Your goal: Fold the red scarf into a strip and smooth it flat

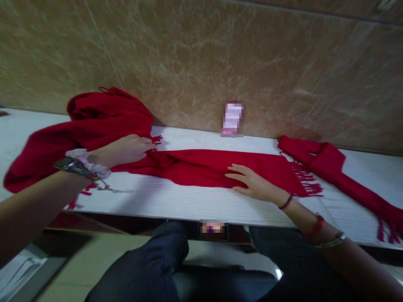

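Laid along the desk [195, 203]: red scarf [197, 167], fairly flat toward the right hand [253, 181], not yet smooth near the left hand [126, 150]. Left curled closed, seemingly pinching the scarf; right open, fingers spread, touching it. Heaped unfolded beside the left: red cloth [110, 115]. Folded over, beyond the right: second scarf [330, 160].

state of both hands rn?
Left hand: fingers curled at the red scarf; whether it grips the cloth cannot be told.
Right hand: open, fingers spread over the scarf, holding nothing.
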A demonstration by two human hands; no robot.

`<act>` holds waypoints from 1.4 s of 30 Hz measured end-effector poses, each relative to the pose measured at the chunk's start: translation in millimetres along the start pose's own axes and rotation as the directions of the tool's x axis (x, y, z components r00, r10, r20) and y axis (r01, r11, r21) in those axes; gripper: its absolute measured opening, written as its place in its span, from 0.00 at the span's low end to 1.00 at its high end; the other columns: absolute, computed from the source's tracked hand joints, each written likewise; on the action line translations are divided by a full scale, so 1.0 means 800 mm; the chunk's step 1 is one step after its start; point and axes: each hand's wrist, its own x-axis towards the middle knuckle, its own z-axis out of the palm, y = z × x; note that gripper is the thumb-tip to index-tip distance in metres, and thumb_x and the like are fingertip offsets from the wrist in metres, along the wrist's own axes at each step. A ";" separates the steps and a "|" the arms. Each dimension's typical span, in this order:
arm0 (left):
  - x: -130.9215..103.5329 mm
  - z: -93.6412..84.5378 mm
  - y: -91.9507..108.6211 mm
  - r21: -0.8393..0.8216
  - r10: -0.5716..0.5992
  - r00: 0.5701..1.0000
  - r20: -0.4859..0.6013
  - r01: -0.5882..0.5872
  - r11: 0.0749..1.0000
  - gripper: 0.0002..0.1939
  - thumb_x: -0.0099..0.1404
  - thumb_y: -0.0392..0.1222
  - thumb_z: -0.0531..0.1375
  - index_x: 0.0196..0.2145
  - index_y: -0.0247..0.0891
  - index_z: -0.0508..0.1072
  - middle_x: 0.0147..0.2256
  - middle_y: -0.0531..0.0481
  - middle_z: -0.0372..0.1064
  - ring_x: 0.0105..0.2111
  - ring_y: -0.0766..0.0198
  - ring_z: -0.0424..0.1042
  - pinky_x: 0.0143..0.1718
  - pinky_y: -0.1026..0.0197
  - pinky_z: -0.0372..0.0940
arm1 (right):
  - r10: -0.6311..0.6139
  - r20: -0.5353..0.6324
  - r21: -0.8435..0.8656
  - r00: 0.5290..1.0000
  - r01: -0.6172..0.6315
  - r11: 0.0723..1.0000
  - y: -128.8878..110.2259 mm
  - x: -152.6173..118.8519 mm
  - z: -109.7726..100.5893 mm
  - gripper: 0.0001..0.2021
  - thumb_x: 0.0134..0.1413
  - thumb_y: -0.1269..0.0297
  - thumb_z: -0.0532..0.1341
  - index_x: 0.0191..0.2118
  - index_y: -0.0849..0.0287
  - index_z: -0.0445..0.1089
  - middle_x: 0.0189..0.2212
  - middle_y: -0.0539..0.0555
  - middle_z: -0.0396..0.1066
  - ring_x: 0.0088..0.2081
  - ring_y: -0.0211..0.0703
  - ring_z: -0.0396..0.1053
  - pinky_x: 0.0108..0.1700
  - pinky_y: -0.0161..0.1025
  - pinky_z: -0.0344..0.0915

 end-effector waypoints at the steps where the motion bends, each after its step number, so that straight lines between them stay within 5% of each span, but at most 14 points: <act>1: -0.001 -0.003 0.003 0.023 0.036 0.999 0.004 -0.036 0.999 0.19 0.60 0.31 0.49 0.47 0.33 0.70 0.46 0.47 0.69 0.46 0.62 0.65 0.50 0.60 0.56 | -0.018 -0.002 0.000 1.000 0.018 1.000 -0.001 -0.002 0.001 0.19 0.57 0.61 0.54 0.54 0.55 0.64 0.57 0.59 0.58 0.59 0.48 0.53 0.58 0.51 0.54; 7: 0.010 0.000 0.070 -0.106 0.335 0.942 0.010 -0.333 0.937 0.19 0.62 0.35 0.50 0.51 0.40 0.67 0.52 0.45 0.64 0.52 0.60 0.62 0.53 0.57 0.54 | 0.029 -0.055 -0.026 0.998 -0.030 0.999 0.005 -0.008 0.011 0.17 0.59 0.61 0.52 0.51 0.59 0.67 0.56 0.60 0.60 0.57 0.48 0.57 0.58 0.49 0.57; 10: 0.019 0.014 0.106 -0.082 0.276 0.958 0.074 -0.270 0.959 0.20 0.62 0.31 0.49 0.50 0.39 0.67 0.49 0.44 0.66 0.47 0.60 0.66 0.46 0.60 0.61 | 0.042 -0.074 -0.027 0.996 -0.045 0.999 0.009 -0.009 0.012 0.16 0.59 0.61 0.51 0.49 0.58 0.69 0.56 0.58 0.60 0.57 0.48 0.57 0.58 0.49 0.57; 14: 0.030 0.021 0.135 -0.003 0.135 0.991 0.013 -0.135 0.991 0.19 0.61 0.27 0.47 0.46 0.34 0.69 0.45 0.38 0.67 0.43 0.58 0.69 0.40 0.58 0.64 | 0.068 -0.089 -0.045 0.994 -0.072 0.996 0.008 -0.009 0.009 0.14 0.58 0.65 0.52 0.45 0.59 0.72 0.55 0.58 0.61 0.56 0.48 0.58 0.57 0.49 0.58; 22: 0.054 0.014 0.176 0.115 0.192 0.975 -0.115 -0.178 0.977 0.15 0.64 0.30 0.46 0.44 0.34 0.68 0.44 0.40 0.66 0.41 0.57 0.68 0.37 0.57 0.61 | 0.168 -0.185 0.048 0.968 -0.161 0.986 0.000 0.000 0.005 0.14 0.57 0.68 0.51 0.39 0.60 0.74 0.46 0.56 0.70 0.50 0.45 0.65 0.53 0.45 0.62; 30: 0.046 0.001 0.184 0.052 0.102 0.977 -0.189 -0.093 0.994 0.14 0.62 0.29 0.46 0.39 0.34 0.70 0.39 0.40 0.68 0.36 0.57 0.70 0.37 0.55 0.63 | 0.156 -0.180 0.156 0.971 -0.129 0.979 0.002 -0.011 0.003 0.16 0.59 0.66 0.49 0.45 0.58 0.72 0.44 0.53 0.72 0.51 0.44 0.65 0.55 0.47 0.62; 36: 0.024 0.003 0.178 -0.067 0.231 0.971 0.059 -0.227 0.972 0.17 0.61 0.30 0.48 0.47 0.35 0.66 0.44 0.42 0.66 0.41 0.59 0.70 0.34 0.62 0.65 | 0.025 -0.088 0.118 0.996 -0.015 0.993 0.009 -0.023 0.000 0.15 0.58 0.68 0.51 0.48 0.57 0.70 0.48 0.53 0.70 0.53 0.43 0.63 0.55 0.46 0.61; 42: 0.020 0.005 0.179 -0.059 0.246 0.961 0.124 -0.240 0.969 0.20 0.63 0.31 0.49 0.53 0.38 0.62 0.48 0.43 0.65 0.41 0.61 0.70 0.38 0.61 0.65 | -0.112 -0.059 0.025 0.992 0.113 0.993 0.016 -0.031 0.006 0.15 0.58 0.71 0.52 0.48 0.61 0.69 0.49 0.57 0.68 0.53 0.44 0.64 0.55 0.46 0.62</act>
